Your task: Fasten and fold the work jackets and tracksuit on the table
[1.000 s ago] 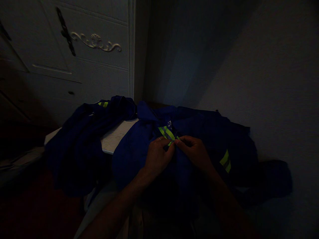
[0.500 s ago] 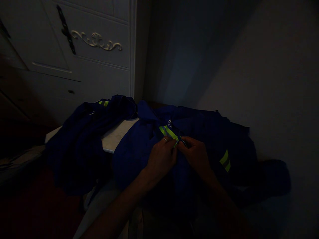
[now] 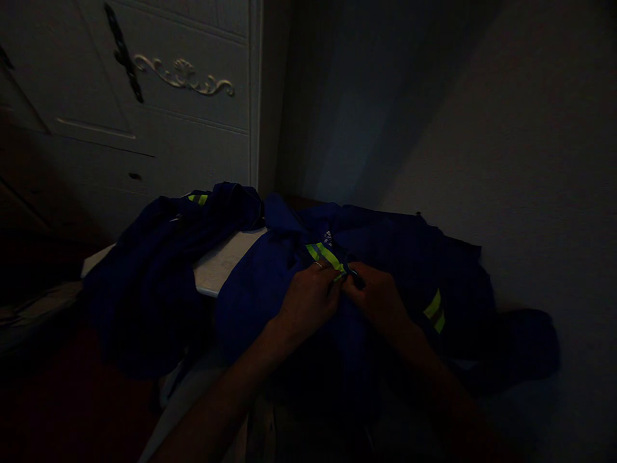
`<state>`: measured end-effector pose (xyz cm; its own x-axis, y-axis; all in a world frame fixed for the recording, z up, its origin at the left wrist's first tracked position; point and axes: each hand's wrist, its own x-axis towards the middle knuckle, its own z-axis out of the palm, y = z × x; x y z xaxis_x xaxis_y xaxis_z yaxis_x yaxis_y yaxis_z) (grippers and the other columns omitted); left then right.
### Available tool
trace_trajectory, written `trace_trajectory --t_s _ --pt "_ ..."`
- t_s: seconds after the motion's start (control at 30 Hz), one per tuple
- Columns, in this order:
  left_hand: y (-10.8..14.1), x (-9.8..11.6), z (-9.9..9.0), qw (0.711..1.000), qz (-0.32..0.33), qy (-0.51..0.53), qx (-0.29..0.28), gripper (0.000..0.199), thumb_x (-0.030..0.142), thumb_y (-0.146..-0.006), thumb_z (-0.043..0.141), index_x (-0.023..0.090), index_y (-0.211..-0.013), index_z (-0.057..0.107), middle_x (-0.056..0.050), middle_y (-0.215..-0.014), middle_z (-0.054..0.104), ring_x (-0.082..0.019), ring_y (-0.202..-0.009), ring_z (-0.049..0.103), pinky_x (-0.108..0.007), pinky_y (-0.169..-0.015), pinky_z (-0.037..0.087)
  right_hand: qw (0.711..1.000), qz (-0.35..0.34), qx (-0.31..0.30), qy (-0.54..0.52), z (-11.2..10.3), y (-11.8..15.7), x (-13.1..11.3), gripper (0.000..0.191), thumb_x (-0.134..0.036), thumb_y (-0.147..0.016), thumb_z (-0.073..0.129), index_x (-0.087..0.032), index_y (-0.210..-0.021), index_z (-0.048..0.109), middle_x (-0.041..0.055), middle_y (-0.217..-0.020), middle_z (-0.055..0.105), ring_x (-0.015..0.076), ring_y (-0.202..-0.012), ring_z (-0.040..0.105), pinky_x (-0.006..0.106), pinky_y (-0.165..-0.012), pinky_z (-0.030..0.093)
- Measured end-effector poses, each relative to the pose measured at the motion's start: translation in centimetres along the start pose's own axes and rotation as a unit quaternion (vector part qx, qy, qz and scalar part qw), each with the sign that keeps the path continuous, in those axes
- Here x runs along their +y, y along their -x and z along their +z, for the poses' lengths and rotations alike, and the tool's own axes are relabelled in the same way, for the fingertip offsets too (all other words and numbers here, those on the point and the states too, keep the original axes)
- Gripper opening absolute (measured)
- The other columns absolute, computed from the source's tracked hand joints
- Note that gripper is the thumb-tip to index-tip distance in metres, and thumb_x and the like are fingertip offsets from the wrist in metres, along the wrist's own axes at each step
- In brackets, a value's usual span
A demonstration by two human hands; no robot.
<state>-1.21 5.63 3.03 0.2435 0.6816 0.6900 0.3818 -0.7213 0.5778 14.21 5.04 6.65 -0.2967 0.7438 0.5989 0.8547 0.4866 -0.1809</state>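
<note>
A dark blue work jacket (image 3: 385,231) with yellow-green reflective strips lies spread out in front of me. My left hand (image 3: 313,292), with a ring on one finger, pinches the jacket's front beside a reflective strip (image 3: 325,254). Right against it, my right hand (image 3: 373,292) is closed on the jacket's front edge, fingertips close to those of the left. Something small and dark shows by the right fingers; I cannot make out what it is. White lettering (image 3: 328,238) is visible just above the strip. Poor light hides the fingertips' exact hold.
Another dark blue garment (image 3: 144,276) with a reflective patch hangs over the pale board (image 3: 212,270) at left. Behind stands a white cabinet (image 3: 193,135) with a dark handle (image 3: 124,54) and carved ornament. A plain wall (image 3: 544,161) rises on the right; the floor at lower left looks red.
My right fingers have shifted slightly, and the small dark thing beside them shows more. Both hands stay at the same spot on the jacket; the view has moved a little.
</note>
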Motion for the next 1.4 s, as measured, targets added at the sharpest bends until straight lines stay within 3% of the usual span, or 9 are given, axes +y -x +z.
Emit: trace_trajectory --t_s 0.2,0.4,0.6,0.73,0.83,0.93,1.23,1.4 --pt "-1.0 -0.7 -1.1 0.99 -0.034 0.133 -0.014 0.016 0.017 -0.087 0.058 0.017 -0.083 0.073 -0.003 -0.082 0.07 -0.016 -0.079 0.062 -0.026 -0.074 0.044 0.991 0.03 -0.083 -0.102 -1.3 -0.1 0.6 0.024 -0.03 -0.083 0.051 -0.014 -0.089 0.068 0.0007 -0.07 0.063 0.0095 -0.058 0.052 0.019 -0.055 0.036" --pt "-1.4 -1.3 -1.4 0.982 -0.066 0.178 -0.022 0.017 0.024 -0.085 0.059 0.016 -0.083 0.074 -0.003 -0.084 0.071 -0.017 -0.079 0.063 -0.027 -0.075 0.044 0.983 0.048 -0.118 -0.133 -1.9 -0.7 1.0 0.024 -0.032 -0.081 0.054 -0.013 -0.083 0.068 -0.0022 -0.061 0.054 0.0069 -0.053 0.043 0.018 -0.049 0.03" --pt "-1.9 -2.5 -1.7 0.959 -0.106 0.247 -0.09 0.024 0.033 -0.083 0.058 0.014 -0.081 0.072 -0.002 -0.075 0.068 -0.014 -0.066 0.058 -0.024 -0.061 0.04 0.978 0.012 -0.15 -0.146 -2.5 -1.2 1.2 0.023 -0.03 -0.081 0.054 -0.013 -0.074 0.067 -0.0024 -0.058 0.052 0.0058 -0.051 0.04 0.017 -0.047 0.029" --pt "-2.5 -3.1 -2.0 0.949 -0.103 0.276 -0.113 0.025 0.036 -0.08 0.06 0.013 -0.076 0.07 -0.001 -0.07 0.063 -0.013 -0.063 0.053 -0.024 -0.06 0.039 0.984 -0.015 -0.115 -0.135 -2.0 -1.3 1.8 0.023 -0.031 -0.083 0.057 -0.014 -0.081 0.072 -0.0006 -0.063 0.061 0.0082 -0.053 0.051 0.018 -0.05 0.037" --pt "-2.7 -3.2 -2.3 0.947 -0.088 0.287 -0.111 0.025 0.035 -0.08 0.06 0.014 -0.073 0.069 -0.001 -0.07 0.063 -0.012 -0.064 0.053 -0.024 -0.062 0.039 0.99 -0.033 -0.053 -0.123 -1.3 -1.0 2.5 0.024 -0.033 -0.084 0.061 -0.017 -0.097 0.074 0.0036 -0.087 0.073 0.0151 -0.074 0.067 0.022 -0.067 0.051" --pt "-2.8 -3.3 -2.4 0.947 -0.083 0.287 -0.116 0.024 0.034 -0.081 0.059 0.013 -0.073 0.069 -0.002 -0.073 0.064 -0.013 -0.067 0.054 -0.024 -0.064 0.041 0.99 -0.069 -0.026 -0.118 -0.8 -0.8 3.0 0.026 -0.031 -0.086 0.063 -0.019 -0.106 0.073 0.0053 -0.103 0.073 0.0186 -0.09 0.07 0.027 -0.082 0.054" --pt "-3.0 -3.6 -2.2 0.924 -0.114 0.331 -0.157 0.025 0.037 -0.075 0.062 0.013 -0.07 0.065 0.001 -0.064 0.055 -0.011 -0.059 0.045 -0.025 -0.059 0.035 0.973 -0.209 -0.059 -0.078 -1.6 -1.7 3.5 0.024 -0.032 -0.095 0.053 -0.018 -0.108 0.069 0.0066 -0.093 0.07 0.0138 -0.083 0.067 0.023 -0.075 0.054" --pt "-3.3 -3.6 -2.2 0.924 -0.101 0.333 -0.16 0.024 0.036 -0.074 0.062 0.013 -0.07 0.066 0.001 -0.064 0.054 -0.011 -0.061 0.044 -0.025 -0.061 0.035 0.975 -0.195 -0.061 -0.089 -1.5 -1.5 3.6 0.029 -0.03 -0.096 0.051 -0.02 -0.118 0.066 0.0063 -0.095 0.07 0.0141 -0.083 0.067 0.024 -0.075 0.053"
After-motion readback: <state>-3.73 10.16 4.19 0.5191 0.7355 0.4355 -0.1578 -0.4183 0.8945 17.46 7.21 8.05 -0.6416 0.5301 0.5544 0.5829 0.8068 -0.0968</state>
